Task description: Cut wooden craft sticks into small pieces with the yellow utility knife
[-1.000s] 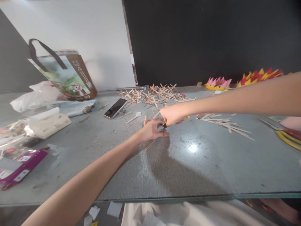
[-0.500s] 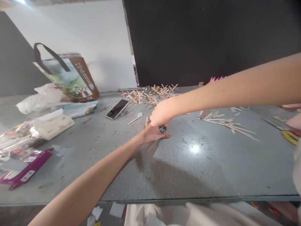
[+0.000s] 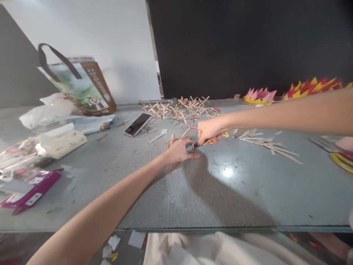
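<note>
Toward the middle of the table, my left hand [image 3: 180, 150] is bent over flat wooden craft sticks [image 3: 177, 168] and holds them down against the surface. Its thumb and forefinger curve around the spot where the sticks meet. My right hand [image 3: 210, 131] is closed around a tool with yellow handles [image 3: 225, 135]. The tool's dark tip points down-left between the left fingers, close to the sticks. A thin red-and-white patterned rod [image 3: 193, 127] pokes out by the right knuckles. Most of the tool is hidden in the fist, so its exact kind is unclear.
Behind the hands lies a heap of crossed sticks [image 3: 190, 106], with a phone [image 3: 138, 125] to its left. Loose sticks [image 3: 270, 144] and scissors [image 3: 340, 160] are at right. Pink folded-paper pieces [image 3: 260, 95] sit behind. A carrier bag [image 3: 91, 92] and purple packet [image 3: 33, 189] occupy the left.
My right hand has shifted right and slightly up, off the left hand, bringing the yellow-handled tool into sight. My left hand stays on the sticks. Folded-paper pieces at the back right show more fully.
</note>
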The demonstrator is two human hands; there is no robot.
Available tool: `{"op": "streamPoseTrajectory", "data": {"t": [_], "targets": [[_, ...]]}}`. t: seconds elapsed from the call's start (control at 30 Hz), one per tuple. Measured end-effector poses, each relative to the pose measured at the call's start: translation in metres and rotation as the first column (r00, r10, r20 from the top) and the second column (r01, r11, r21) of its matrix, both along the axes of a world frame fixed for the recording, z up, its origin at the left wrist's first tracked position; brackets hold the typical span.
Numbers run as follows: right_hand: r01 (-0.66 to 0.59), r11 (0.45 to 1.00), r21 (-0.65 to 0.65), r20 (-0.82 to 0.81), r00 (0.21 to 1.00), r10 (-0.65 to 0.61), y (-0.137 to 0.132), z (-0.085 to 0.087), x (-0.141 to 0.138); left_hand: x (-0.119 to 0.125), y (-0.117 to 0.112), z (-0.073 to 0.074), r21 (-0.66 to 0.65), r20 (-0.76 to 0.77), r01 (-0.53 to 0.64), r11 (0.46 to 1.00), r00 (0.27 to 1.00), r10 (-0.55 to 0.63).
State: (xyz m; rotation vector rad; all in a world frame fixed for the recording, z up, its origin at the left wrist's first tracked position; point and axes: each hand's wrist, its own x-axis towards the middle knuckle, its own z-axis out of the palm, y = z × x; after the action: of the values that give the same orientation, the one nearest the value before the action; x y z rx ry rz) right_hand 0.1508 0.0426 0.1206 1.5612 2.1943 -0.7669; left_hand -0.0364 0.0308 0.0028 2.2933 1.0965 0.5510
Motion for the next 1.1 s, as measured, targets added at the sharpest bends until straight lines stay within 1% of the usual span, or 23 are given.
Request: {"op": "streamPoseTrajectory", "data": {"t": [0.07, 0.1, 0.13, 0.17, 0.2, 0.27, 0.4, 0.5, 0.57, 0.63, 0.67, 0.7, 0.77, 0.83, 0.9, 0.97, 1.0, 1.03, 1.1], "targets": [[0.037, 0.998, -0.048, -0.09, 0.995, -0.041, 0.001, -0.009, 0.021, 0.001, 0.0, -0.001, 0.014, -0.015, -0.047, 0.999, 0.999, 0.047], [0.053, 0.994, -0.092, -0.154, 0.986, -0.067, 0.0, -0.015, 0.032, 0.001, 0.0, -0.002, 0.023, -0.014, -0.057, 0.998, 0.998, 0.057], [0.108, 0.972, -0.208, -0.279, 0.946, -0.165, -0.001, -0.021, 0.042, 0.002, 0.0, -0.003, 0.022, -0.005, -0.056, 0.998, 0.998, 0.057], [0.162, 0.941, -0.298, -0.356, 0.895, -0.267, -0.004, -0.027, 0.051, 0.002, 0.0, -0.004, 0.018, 0.006, -0.055, 0.998, 0.998, 0.055], [0.209, 0.919, -0.334, -0.408, 0.847, -0.341, -0.006, -0.032, 0.058, 0.002, 0.0, -0.004, 0.013, 0.018, -0.055, 0.998, 0.998, 0.055], [0.256, 0.905, -0.34, -0.48, 0.78, -0.401, -0.015, -0.043, 0.069, 0.002, -0.002, -0.004, 0.009, 0.048, -0.065, 0.998, 0.997, 0.065], [0.208, 0.954, -0.218, -0.663, 0.686, -0.301, -0.034, -0.055, 0.078, 0.006, -0.008, -0.002, 0.056, 0.137, -0.079, 0.995, 0.988, 0.071], [0.222, 0.955, -0.196, -0.747, 0.597, -0.292, -0.047, -0.06, 0.078, 0.01, -0.016, -0.001, 0.073, 0.222, -0.058, 0.996, 0.974, 0.04], [0.229, 0.961, -0.158, -0.784, 0.562, -0.263, -0.055, -0.065, 0.079, 0.013, -0.022, -0.001, 0.0, 0.328, -0.075, 0.997, 0.942, 0.071], [0.254, 0.966, -0.05, -0.816, 0.547, -0.186, -0.062, -0.072, 0.078, 0.016, -0.028, 0.0, -0.092, 0.428, -0.034, 0.995, 0.901, 0.07], [0.281, 0.959, 0.029, -0.827, 0.545, -0.135, -0.066, -0.076, 0.078, 0.017, -0.032, 0.001, -0.136, 0.481, -0.022, 0.99, 0.872, 0.086], [0.32, 0.94, 0.118, -0.834, 0.546, -0.081, -0.069, -0.08, 0.078, 0.018, -0.035, 0.003, -0.18, 0.533, -0.019, 0.984, 0.838, 0.113], [0.377, 0.874, 0.307, -0.818, 0.574, 0.04, -0.075, -0.09, 0.076, 0.02, -0.041, 0.008, -0.256, 0.609, -0.019, 0.967, 0.774, 0.176], [0.375, 0.802, 0.465, -0.766, 0.625, 0.153, -0.08, -0.097, 0.074, 0.022, -0.048, 0.014, -0.312, 0.658, 0.001, 0.95, 0.722, 0.216], [0.328, 0.759, 0.562, -0.71, 0.662, 0.24, -0.083, -0.102, 0.072, 0.023, -0.053, 0.02, -0.319, 0.695, -0.011, 0.948, 0.677, 0.242], [0.301, 0.733, 0.611, -0.678, 0.677, 0.287, -0.085, -0.104, 0.069, 0.024, -0.057, 0.024, -0.312, 0.725, -0.011, 0.95, 0.644, 0.245], [0.307, 0.726, 0.616, -0.677, 0.678, 0.287, -0.087, -0.104, 0.067, 0.025, -0.059, 0.026, -0.311, 0.738, -0.001, 0.95, 0.63, 0.242], [0.329, 0.729, 0.6, -0.691, 0.673, 0.265, -0.087, -0.103, 0.064, 0.025, -0.06, 0.027, -0.313, 0.751, 0.014, 0.95, 0.615, 0.238], [0.395, 0.771, 0.5, -0.755, 0.635, 0.164, -0.088, -0.101, 0.059, 0.026, -0.062, 0.028, -0.321, 0.775, 0.053, 0.946, 0.589, 0.23]]}}
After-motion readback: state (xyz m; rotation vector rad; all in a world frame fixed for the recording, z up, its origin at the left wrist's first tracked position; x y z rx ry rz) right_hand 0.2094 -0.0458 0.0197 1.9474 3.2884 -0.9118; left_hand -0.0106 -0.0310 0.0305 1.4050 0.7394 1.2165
